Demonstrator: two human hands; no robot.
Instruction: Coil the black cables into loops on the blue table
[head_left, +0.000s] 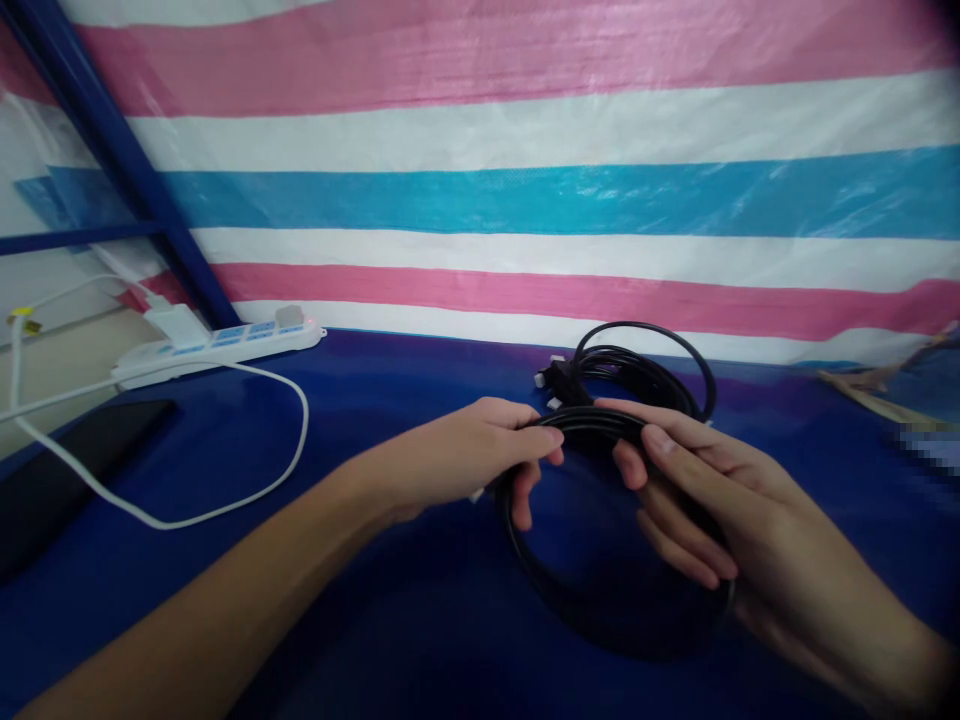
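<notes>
Both hands grip a coiled black cable [600, 422], a loop of several strands held above the blue surface. On its upper left, my left hand [499, 445] pinches the strands between thumb and fingers. My right hand [697, 490] wraps round the upper right side, thumb on top and fingers curled beneath. The lower part of the loop hangs toward me and looks dark and blurred. Just behind lies a second black cable coil [645, 370], with light-tipped connectors [551, 378] at its left. A small pale tip [478, 495] shows beneath my left hand.
A white power strip [255, 345] with a plugged-in white charger [178, 325] stands at the back left. Its white cord [304, 420] loops over the blue table [360, 380] near a black flat object [75, 465]. Striped sheeting [525, 200] hangs behind, beside a blue metal post [142, 180].
</notes>
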